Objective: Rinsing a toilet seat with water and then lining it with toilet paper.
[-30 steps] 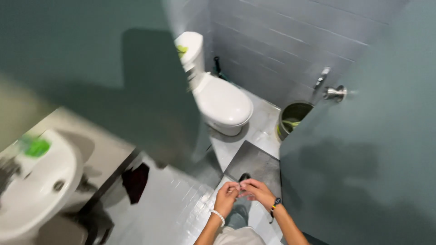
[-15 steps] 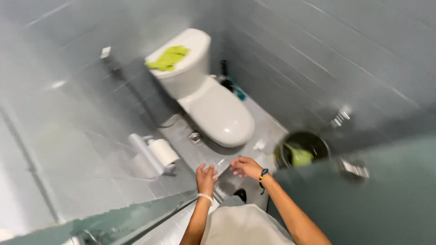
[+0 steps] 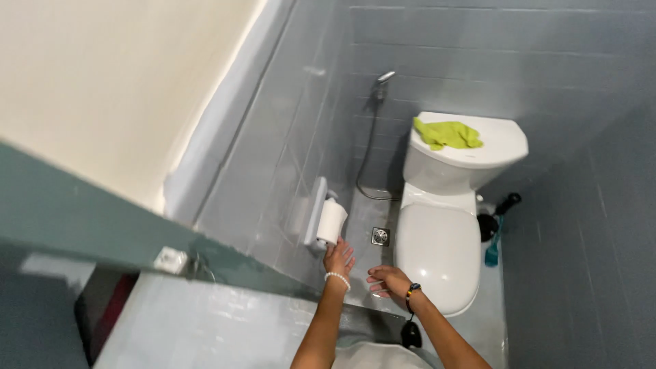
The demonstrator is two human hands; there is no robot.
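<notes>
Having stepped into the stall since a moment ago, the person's left hand (image 3: 339, 257) now reaches open-fingered, touching the wall-mounted toilet paper roll (image 3: 332, 221), while the right hand (image 3: 388, 279) hovers open and empty beside the closed toilet (image 3: 437, 256).

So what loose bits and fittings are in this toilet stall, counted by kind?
Toilet: 1
Green cloth on the tank lid: 1
Toilet paper roll, by the left hand: 1
Spray hose on the wall: 1
Floor drain: 1
Toilet brush: 1
Total: 6
</notes>
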